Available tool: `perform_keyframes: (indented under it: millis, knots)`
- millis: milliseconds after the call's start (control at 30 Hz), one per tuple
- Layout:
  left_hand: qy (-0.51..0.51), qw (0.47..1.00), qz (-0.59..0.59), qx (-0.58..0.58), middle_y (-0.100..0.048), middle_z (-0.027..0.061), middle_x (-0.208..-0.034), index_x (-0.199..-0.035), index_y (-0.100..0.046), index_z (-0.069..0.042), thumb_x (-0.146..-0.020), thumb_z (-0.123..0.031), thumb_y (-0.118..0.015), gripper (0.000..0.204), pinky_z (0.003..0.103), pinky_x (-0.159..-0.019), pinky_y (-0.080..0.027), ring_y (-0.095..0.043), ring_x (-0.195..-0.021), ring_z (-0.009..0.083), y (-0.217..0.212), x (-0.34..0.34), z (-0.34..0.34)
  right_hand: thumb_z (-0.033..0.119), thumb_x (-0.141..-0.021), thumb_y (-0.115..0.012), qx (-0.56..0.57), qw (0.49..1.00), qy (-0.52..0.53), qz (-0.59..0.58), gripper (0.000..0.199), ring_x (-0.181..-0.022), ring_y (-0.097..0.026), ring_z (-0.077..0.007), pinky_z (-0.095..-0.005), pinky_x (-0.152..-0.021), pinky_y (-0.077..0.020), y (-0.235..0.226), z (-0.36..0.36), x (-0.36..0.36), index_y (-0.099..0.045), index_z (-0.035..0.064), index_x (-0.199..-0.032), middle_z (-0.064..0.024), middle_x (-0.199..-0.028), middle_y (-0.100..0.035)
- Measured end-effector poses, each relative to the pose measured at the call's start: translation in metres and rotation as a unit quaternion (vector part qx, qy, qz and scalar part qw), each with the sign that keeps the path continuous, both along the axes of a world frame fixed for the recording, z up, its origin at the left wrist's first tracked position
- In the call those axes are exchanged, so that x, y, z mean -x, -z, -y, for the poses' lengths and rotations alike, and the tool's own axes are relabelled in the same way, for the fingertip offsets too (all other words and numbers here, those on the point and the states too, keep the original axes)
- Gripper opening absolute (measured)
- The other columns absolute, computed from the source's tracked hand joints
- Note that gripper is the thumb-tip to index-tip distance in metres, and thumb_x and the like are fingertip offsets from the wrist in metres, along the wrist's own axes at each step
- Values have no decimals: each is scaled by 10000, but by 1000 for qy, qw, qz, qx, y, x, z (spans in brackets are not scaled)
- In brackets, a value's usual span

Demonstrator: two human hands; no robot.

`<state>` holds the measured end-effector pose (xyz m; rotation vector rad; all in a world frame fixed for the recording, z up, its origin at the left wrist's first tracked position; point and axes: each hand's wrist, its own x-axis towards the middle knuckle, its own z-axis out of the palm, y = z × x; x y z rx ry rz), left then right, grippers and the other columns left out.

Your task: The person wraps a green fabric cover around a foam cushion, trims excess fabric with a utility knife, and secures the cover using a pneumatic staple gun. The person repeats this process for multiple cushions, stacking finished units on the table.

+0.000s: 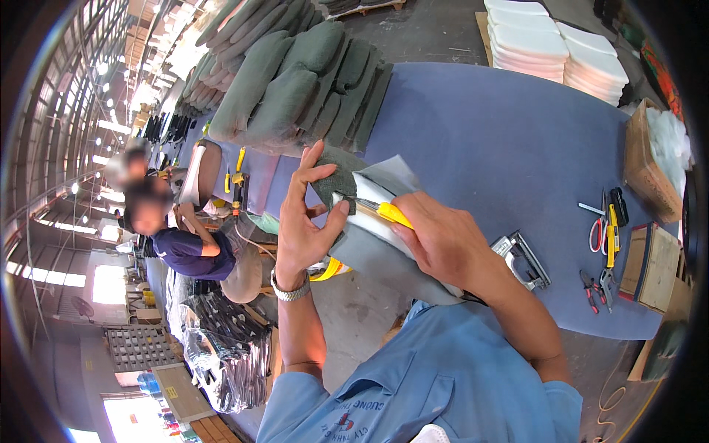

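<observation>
My left hand [299,221] pinches the far-left corner of a seat-like piece wrapped in dark grey-green fabric [340,177], its thumb and fingers on the cloth. White material shows along the open edge, beside a loose grey flap. In my right hand [450,240] is a yellow-handled utility knife [394,215], its front end pointing left at the fabric edge near my left thumb. Whether the blade touches the cloth I cannot tell. The piece is held in front of my body, at the near edge of the blue-topped table [480,140].
Green padded pieces [295,85] are stacked at the far left, white pads [528,40] at the far right. A staple gun [521,260], scissors [597,232], pliers [590,290] and a cardboard box [651,162] sit on the right. A co-worker [193,247] stands left.
</observation>
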<state>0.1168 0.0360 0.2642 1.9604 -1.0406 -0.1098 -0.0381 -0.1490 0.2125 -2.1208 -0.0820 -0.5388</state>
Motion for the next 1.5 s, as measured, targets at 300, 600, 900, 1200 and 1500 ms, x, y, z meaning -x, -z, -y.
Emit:
perform_keyframes:
  millis: [300,600,900,1200,1500]
  knots:
    - [10,1000,0,8,-392,178,-1647,-1336,-585,-78,-840,26,-730,527,299,-838,-624,-317,-1548,339,-1,3,-6,194,-1027,-592,49,997,5,-61,184,-832,-646,-389,-489,-666,-504,-1,-10,-7,-547,72,-1157,-138,-970,-603]
    - [-1,999,-27,-23,-421,156,-1635,-1360,-608,-90,-853,-20,-777,539,315,-853,-624,-393,-1513,319,-9,3,6,207,-1046,-536,87,989,12,-121,173,-857,-666,-409,-524,-676,-512,-15,-2,-9,-498,66,-1138,-153,-965,-617]
    - [18,999,6,-39,-463,168,-1601,-1365,-607,-75,-867,-55,-780,528,336,-841,-639,-567,-1376,284,-8,-3,26,240,-1067,-471,91,982,15,-164,193,-806,-667,-436,-542,-662,-505,-8,12,-4,-456,58,-1128,-197,-933,-676]
    - [40,998,20,-41,-442,184,-1610,-1372,-596,-67,-862,-56,-785,544,345,-850,-641,-602,-1331,277,-12,3,35,274,-1068,-513,30,986,21,-162,230,-764,-634,-469,-556,-652,-477,9,17,9,-442,56,-1091,-206,-873,-677]
    - [94,994,56,-33,-386,232,-1630,-1412,-581,-73,-852,-81,-801,602,402,-903,-634,-412,-1494,381,-14,22,38,310,-1003,-616,-12,985,21,-169,285,-797,-672,-431,-521,-697,-490,-10,33,43,-574,43,-1090,-216,-878,-693]
